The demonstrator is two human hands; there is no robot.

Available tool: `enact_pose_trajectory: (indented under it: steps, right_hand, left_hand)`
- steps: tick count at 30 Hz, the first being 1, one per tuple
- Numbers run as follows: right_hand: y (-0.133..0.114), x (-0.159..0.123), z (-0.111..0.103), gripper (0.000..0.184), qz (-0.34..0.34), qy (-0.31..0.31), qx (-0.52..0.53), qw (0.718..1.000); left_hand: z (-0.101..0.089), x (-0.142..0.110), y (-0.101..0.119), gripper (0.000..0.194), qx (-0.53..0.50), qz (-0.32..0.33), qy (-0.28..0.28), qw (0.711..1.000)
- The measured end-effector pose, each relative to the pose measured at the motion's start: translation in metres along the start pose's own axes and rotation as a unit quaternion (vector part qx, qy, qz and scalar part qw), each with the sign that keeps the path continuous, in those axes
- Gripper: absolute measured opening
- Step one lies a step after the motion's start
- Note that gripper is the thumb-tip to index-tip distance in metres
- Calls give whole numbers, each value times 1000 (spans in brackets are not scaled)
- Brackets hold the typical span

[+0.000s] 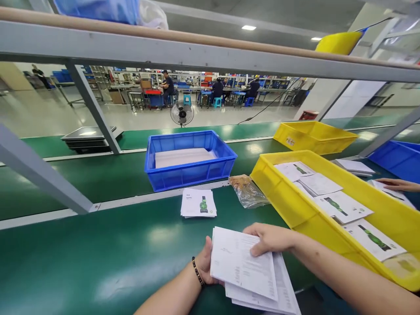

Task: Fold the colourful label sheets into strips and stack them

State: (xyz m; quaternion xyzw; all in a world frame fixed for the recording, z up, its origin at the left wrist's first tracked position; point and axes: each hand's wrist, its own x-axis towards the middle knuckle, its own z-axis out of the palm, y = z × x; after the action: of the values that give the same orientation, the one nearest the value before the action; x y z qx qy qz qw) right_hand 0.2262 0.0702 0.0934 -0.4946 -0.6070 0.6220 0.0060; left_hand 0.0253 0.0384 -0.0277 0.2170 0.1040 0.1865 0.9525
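Observation:
A fanned stack of white printed booklets (241, 262) is held between my two hands, above the green work surface near the front edge. My left hand (206, 264), with a dark beaded bracelet at the wrist, grips the stack's left side, its thumb up and the other fingers hidden beneath. From the right, my right hand (267, 240) pinches the upper edge, thumb on the top sheet. A neat pile of booklets (198, 203) with a green watch-like picture lies just beyond. To the right, a yellow bin (295, 214) holds more such booklets (343, 205).
A blue bin (190, 175) with white sheets inside stands behind the pile. Beside it lies a clear plastic bag (247, 192). Another yellow bin (315, 135) sits farther back. A co-worker's hand (398, 184) touches papers at right. Grey posts (42, 170) and a crossbar (210, 57) frame the bench.

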Motion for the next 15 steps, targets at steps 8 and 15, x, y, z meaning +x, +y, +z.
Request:
enact_pose_trajectory:
  steps: [8, 15]
  right_hand:
    - [-4, 8, -5, 48, -28, 225, -256, 940]
    - [31, 8, 37, 84, -89, 268, -476, 833]
  left_hand:
    - [6, 1, 11, 75, -36, 51, -41, 997]
    - [-22, 11, 3, 67, -62, 95, -18, 993]
